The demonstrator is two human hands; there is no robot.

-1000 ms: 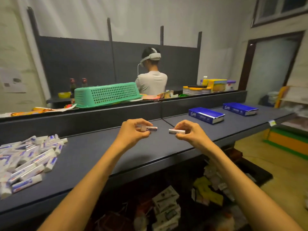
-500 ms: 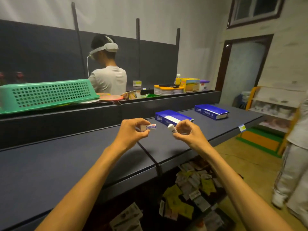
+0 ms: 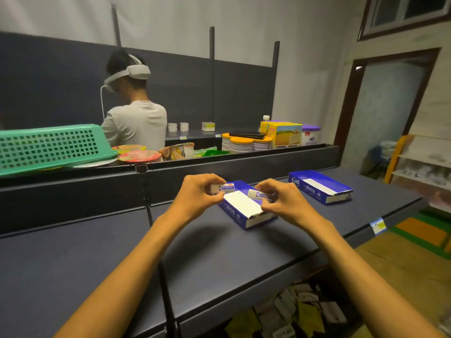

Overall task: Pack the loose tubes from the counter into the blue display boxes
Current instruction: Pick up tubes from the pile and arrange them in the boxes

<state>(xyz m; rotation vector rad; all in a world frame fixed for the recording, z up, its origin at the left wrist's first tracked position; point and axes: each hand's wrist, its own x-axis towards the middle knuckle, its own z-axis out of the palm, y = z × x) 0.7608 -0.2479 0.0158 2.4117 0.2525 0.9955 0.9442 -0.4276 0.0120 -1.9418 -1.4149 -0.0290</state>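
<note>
My left hand [image 3: 199, 195] pinches a small white tube with a blue label [image 3: 223, 188], held level above the near blue display box [image 3: 234, 212]. My right hand [image 3: 283, 200] grips a second white tube [image 3: 257, 194], tilted over the same box's white inner flap. Both hands hover just above that box on the dark counter [image 3: 122, 259]. A second blue display box [image 3: 319, 187] lies farther right on the counter. The pile of loose tubes is out of view.
A raised dark ledge runs behind the counter, carrying a green basket [image 3: 48, 147], bowls, tins and cartons. A person wearing a headset [image 3: 134, 111] stands behind it, back turned. Below the counter lies a lower shelf with packets [image 3: 305, 311]. A doorway is at right.
I have turned and moved right along the counter with a tube in each hand. The tube pile has left the view, and both hands now hover over the near blue box.
</note>
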